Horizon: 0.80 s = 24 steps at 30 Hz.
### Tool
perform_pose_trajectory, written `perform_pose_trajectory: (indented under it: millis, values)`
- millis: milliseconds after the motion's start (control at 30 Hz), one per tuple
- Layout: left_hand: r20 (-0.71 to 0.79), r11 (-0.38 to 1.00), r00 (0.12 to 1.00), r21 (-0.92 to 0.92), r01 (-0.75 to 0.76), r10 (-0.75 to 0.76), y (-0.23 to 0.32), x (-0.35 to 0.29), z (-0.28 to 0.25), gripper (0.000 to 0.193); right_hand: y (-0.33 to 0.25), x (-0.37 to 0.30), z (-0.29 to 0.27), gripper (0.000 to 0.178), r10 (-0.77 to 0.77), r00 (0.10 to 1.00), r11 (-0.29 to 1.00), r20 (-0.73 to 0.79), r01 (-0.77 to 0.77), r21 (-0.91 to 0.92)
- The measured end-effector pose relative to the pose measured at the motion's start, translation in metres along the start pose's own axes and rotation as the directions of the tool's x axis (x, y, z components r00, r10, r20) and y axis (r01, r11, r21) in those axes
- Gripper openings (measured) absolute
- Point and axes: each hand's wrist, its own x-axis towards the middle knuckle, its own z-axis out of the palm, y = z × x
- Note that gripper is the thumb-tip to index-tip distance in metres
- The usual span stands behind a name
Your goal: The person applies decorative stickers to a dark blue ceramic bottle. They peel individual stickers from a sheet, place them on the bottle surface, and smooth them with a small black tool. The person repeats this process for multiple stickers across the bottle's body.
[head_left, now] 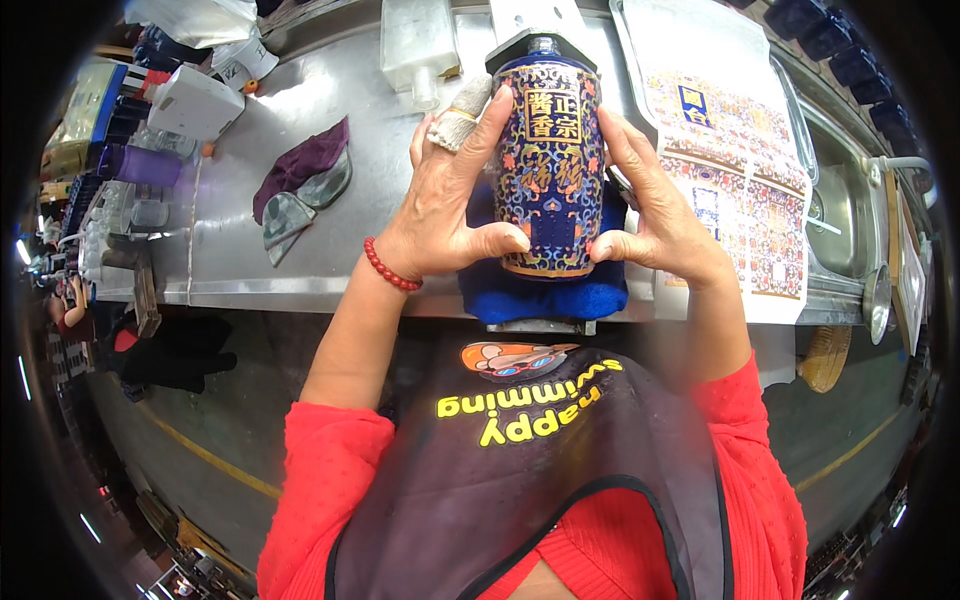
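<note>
A dark blue bottle (548, 205) with a multicoloured floral pattern and gold-framed panels lies neck away from me, over a blue cloth pad (545, 297) at the table's front edge. Along its left side, my left hand (442, 208) is closed, thumb near the base and a finger near the shoulder. A grey-white cloth finger cover (462, 115) wraps one of its fingers. My right hand (662, 212) holds the right side the same way, thumb near the base. The undersides of the bottle and some fingertips are hidden.
Printed decal sheets (733, 225) lie to the right, beside a metal sink (842, 190). A purple and camouflage cloth (303, 180) is on the metal table (225, 245) at left. Behind are a clear bottle (417, 50) and a white jug (196, 103).
</note>
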Motion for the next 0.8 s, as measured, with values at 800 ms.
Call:
perform_pose_trajectory:
  millis: [800]
  values:
    - [-0.296,0.862,0.955,0.477,0.175,-0.030,0.061,-0.047,0.003,0.111,-0.011,-0.028,0.005,0.148,0.166,0.986,0.982,-0.027,-0.168,-0.092]
